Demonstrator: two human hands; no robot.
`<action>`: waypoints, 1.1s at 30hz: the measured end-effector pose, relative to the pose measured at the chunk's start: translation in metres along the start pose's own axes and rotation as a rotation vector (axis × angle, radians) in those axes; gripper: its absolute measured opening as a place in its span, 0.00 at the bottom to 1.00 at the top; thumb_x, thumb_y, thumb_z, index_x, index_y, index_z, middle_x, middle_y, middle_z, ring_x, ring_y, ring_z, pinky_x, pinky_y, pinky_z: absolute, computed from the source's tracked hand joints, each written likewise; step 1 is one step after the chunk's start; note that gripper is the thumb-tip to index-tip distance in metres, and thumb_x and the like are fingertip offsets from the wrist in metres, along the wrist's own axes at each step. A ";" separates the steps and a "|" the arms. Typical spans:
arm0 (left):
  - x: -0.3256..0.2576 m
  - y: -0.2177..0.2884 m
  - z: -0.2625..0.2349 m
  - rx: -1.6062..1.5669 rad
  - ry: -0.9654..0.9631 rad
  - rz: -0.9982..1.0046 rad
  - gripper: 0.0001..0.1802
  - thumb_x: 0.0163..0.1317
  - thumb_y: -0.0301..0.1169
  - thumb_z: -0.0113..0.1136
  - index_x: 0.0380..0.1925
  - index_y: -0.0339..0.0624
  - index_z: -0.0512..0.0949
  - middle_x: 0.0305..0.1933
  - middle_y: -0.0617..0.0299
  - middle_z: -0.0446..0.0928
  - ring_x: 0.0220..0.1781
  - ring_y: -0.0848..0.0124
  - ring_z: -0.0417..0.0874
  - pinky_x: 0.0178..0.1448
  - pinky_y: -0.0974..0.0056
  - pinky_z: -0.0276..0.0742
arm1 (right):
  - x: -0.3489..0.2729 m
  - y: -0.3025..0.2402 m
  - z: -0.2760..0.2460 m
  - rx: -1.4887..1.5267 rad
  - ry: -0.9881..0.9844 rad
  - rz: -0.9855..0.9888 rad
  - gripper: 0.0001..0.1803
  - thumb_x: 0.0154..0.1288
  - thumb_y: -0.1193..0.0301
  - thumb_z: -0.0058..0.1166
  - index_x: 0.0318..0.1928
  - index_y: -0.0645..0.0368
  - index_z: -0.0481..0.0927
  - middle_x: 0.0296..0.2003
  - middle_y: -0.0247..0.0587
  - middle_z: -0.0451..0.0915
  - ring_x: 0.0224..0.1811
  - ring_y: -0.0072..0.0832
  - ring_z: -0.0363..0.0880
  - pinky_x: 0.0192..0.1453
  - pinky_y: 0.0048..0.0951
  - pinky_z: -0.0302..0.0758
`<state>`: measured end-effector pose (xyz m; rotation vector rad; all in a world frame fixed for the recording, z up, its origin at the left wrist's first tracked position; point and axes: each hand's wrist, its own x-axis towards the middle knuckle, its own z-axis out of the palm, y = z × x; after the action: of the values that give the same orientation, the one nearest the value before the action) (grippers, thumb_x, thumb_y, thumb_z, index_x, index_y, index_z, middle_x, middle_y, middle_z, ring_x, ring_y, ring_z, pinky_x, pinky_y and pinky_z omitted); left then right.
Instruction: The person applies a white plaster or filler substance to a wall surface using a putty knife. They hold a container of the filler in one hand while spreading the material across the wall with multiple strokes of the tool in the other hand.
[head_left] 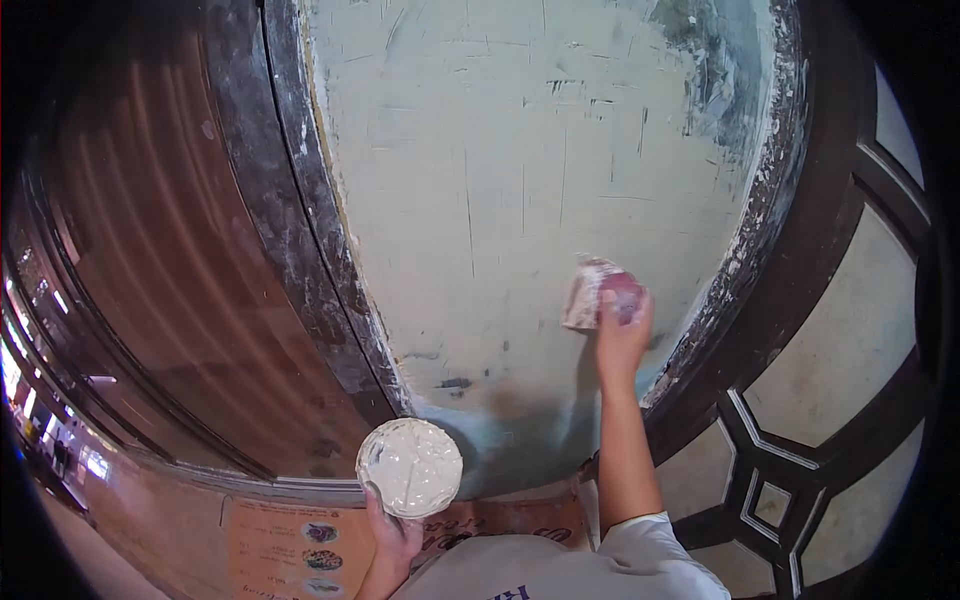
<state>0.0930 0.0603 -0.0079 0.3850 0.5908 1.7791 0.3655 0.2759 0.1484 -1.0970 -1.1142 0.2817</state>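
My left hand point(398, 537) grips a round tub point(420, 513) from below, with its fingers mostly hidden underneath. Thick off-white putty point(412, 465) fills the tub. Higher up and to the right, my right hand point(627, 335) is closed around a flat putty spreader point(588, 296), reddish and smeared with pale putty. Motion blurs the spreader slightly. Its blade lies against or just over a tall panel point(480, 180) coated in pale greenish filler. Thin dark scratches and small dark patches mark this panel, and its lower edge shows a bluish, thinly covered strip.
A dark, putty-streaked frame point(300, 170) borders the panel on the left, with glossy brown panelling point(150, 200) beyond. On the right stands dark lattice woodwork point(800, 300) with pale insets. An orange printed sheet point(290, 550) lies below, left of my arm.
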 end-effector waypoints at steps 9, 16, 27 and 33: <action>0.004 -0.009 0.006 0.004 -0.011 -0.055 0.36 0.72 0.58 0.42 0.72 0.49 0.59 0.73 0.56 0.65 0.70 0.54 0.71 0.68 0.43 0.73 | -0.041 0.041 -0.034 0.192 -0.290 0.119 0.19 0.65 0.68 0.62 0.52 0.64 0.75 0.42 0.41 0.82 0.43 0.28 0.79 0.49 0.32 0.76; 0.020 -0.014 0.037 0.027 -0.094 -0.079 0.36 0.73 0.58 0.41 0.72 0.48 0.59 0.74 0.56 0.63 0.71 0.54 0.70 0.70 0.45 0.70 | -0.072 0.014 -0.058 -0.136 -0.812 0.017 0.19 0.60 0.66 0.66 0.48 0.62 0.77 0.34 0.47 0.83 0.37 0.31 0.83 0.44 0.32 0.78; 0.035 -0.044 0.099 0.066 -0.231 -0.021 0.38 0.73 0.58 0.41 0.74 0.47 0.55 0.76 0.56 0.60 0.74 0.55 0.65 0.75 0.47 0.63 | -0.024 -0.030 -0.089 -0.167 -0.771 -0.100 0.26 0.52 0.71 0.65 0.54 0.60 0.77 0.42 0.55 0.83 0.46 0.50 0.83 0.49 0.38 0.79; 0.030 -0.055 0.113 0.028 -0.225 -0.040 0.38 0.74 0.59 0.36 0.75 0.49 0.54 0.77 0.60 0.59 0.76 0.59 0.63 0.77 0.51 0.60 | -0.004 -0.045 -0.086 -0.321 -0.890 -0.219 0.28 0.50 0.65 0.64 0.54 0.57 0.77 0.42 0.54 0.83 0.45 0.52 0.82 0.50 0.43 0.78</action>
<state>0.1895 0.1222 0.0515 0.5803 0.4612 1.6636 0.4201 0.2032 0.1813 -1.1364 -2.1147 0.4462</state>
